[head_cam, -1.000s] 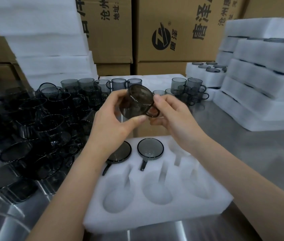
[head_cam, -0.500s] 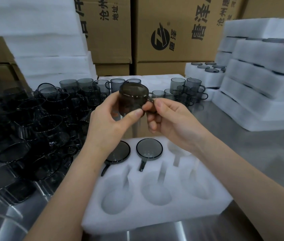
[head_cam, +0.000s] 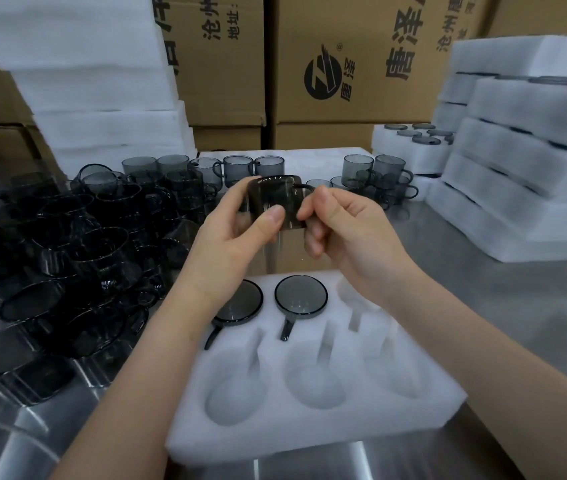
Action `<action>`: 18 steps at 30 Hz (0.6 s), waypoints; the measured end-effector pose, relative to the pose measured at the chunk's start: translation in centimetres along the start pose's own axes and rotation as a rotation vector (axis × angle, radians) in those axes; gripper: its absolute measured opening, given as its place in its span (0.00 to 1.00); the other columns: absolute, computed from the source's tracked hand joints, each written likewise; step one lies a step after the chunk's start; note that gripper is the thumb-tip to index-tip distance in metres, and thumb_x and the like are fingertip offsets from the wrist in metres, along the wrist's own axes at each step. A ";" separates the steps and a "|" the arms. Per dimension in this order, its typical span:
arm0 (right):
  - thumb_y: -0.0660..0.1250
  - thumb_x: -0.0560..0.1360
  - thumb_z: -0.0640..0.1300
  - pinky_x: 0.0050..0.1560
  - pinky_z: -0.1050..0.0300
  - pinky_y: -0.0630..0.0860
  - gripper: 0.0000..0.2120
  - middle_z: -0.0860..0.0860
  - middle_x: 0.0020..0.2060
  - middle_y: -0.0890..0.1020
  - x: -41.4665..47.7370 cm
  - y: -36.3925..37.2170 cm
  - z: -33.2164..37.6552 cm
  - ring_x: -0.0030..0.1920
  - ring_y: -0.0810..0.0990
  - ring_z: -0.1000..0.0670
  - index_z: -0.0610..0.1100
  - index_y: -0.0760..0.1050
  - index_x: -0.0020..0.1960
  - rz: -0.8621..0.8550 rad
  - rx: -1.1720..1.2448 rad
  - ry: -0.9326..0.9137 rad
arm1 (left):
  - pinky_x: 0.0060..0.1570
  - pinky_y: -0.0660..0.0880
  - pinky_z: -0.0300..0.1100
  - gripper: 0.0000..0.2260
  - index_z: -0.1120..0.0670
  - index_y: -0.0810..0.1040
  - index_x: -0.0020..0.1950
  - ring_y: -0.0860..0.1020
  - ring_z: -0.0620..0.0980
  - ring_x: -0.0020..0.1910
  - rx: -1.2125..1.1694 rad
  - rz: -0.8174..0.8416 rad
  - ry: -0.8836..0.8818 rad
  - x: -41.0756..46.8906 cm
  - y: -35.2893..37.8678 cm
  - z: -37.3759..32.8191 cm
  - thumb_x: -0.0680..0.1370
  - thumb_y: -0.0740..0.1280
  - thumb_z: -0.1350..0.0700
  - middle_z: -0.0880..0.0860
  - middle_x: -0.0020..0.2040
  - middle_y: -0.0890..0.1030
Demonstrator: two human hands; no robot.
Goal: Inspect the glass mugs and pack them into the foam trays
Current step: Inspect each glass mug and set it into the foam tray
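Mug: smoky dark glass mug (head_cam: pixel 271 195), see-through, held up in mid-air above the far edge of the tray (head_cam: pixel 313 441), with its handle pointing right.
Left hand: the left hand (head_cam: pixel 230 244) grips the mug body, thumb flat on the near wall and fingers wrapped behind it.
Right hand: the right hand (head_cam: pixel 348 233) is curled and pinches the mug at the handle side.
Tray: white foam, sitting near the front edge of the surface (head_cam: pixel 535 323).
Packed mugs: two packed mugs (head_cam: pixel 301 294) sit in the far row, left and middle, rims up and handles pointing near.
Open room: three near pockets (head_cam: pixel 316 382) are empty, and there's bare steel to the right of the tray.
Left side: crowded, with loose mugs (head_cam: pixel 84 244) heaped right up beside the tray, some lying on their sides.
Far edge: more mugs stand upright there, with cartons (head_cam: pixel 344 64) behind them.
Right side: foam stacks (head_cam: pixel 517 188), with dark rims showing between the layers.
Hidden: the left wrist covers part of the left packed mug, and the right hand covers most of the far right pocket.
Hard to tell: which end of the held mug is up, and the tangle of dark glass at left blurs into one mass.
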State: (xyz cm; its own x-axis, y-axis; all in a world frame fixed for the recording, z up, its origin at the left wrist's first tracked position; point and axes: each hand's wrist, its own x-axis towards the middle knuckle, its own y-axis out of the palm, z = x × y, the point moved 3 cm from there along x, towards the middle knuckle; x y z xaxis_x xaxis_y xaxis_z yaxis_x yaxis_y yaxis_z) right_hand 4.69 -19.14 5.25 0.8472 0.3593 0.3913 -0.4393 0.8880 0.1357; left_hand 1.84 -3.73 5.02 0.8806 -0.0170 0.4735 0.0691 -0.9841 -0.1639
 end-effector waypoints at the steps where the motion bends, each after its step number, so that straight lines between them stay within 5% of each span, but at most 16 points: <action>1: 0.62 0.79 0.51 0.33 0.60 0.66 0.18 0.53 0.25 0.69 0.1 0.1 -0.1 0.26 0.69 0.52 0.49 0.80 0.33 0.002 0.027 0.027 | 0.62 0.75 0.55 0.21 0.50 0.73 0.66 0.82 0.49 0.53 0.008 0.000 0.000 0.0 0.0 0.1 0.74 0.68 0.50 0.45 0.51 0.84; 7: 0.60 0.70 0.64 0.36 0.58 0.69 0.25 0.51 0.19 0.64 -0.1 -0.2 -0.3 0.25 0.68 0.50 0.46 0.75 0.26 -0.051 0.025 0.188 | 0.64 0.71 0.59 0.27 0.43 0.67 0.68 0.78 0.49 0.62 0.121 0.077 0.038 -0.1 0.1 0.2 0.69 0.69 0.44 0.48 0.60 0.79; 11: 0.61 0.73 0.59 0.33 0.57 0.72 0.18 0.50 0.25 0.72 0.1 -0.4 -0.1 0.28 0.71 0.50 0.44 0.78 0.44 -0.126 0.077 0.119 | 0.63 0.74 0.47 0.22 0.48 0.67 0.67 0.79 0.43 0.59 0.026 0.032 0.039 -0.1 0.1 0.3 0.74 0.67 0.50 0.44 0.57 0.80; 14: 0.64 0.74 0.54 0.40 0.52 0.77 0.20 0.43 0.45 0.80 0.1 -0.3 -0.3 0.40 0.78 0.46 0.44 0.74 0.61 -0.081 0.018 0.125 | 0.61 0.72 0.36 0.22 0.51 0.67 0.70 0.78 0.37 0.58 0.029 0.053 0.030 -0.2 0.1 0.3 0.76 0.63 0.50 0.36 0.54 0.80; 16: 0.61 0.80 0.52 0.49 0.48 0.79 0.20 0.39 0.59 0.79 0.0 0.3 -0.6 0.50 0.80 0.42 0.44 0.69 0.70 0.044 0.028 0.177 | 0.68 0.68 0.41 0.26 0.50 0.65 0.74 0.74 0.38 0.64 0.058 0.097 0.011 -0.1 0.2 0.6 0.76 0.63 0.46 0.37 0.61 0.78; 18: 0.60 0.80 0.54 0.52 0.47 0.79 0.22 0.41 0.58 0.81 -0.2 0.6 -0.6 0.50 0.82 0.42 0.46 0.67 0.71 0.113 0.076 0.201 | 0.73 0.63 0.49 0.32 0.48 0.63 0.76 0.69 0.41 0.71 0.072 0.114 -0.024 0.0 0.2 0.9 0.74 0.65 0.43 0.43 0.70 0.73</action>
State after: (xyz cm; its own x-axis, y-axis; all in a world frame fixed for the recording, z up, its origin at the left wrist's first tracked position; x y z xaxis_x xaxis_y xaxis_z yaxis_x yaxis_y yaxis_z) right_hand 4.45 -18.44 4.68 0.8307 0.5115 0.2197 -0.5492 0.8177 0.1725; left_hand 2.31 -3.72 4.21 0.8958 -0.1227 0.4272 0.0008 -0.9607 -0.2776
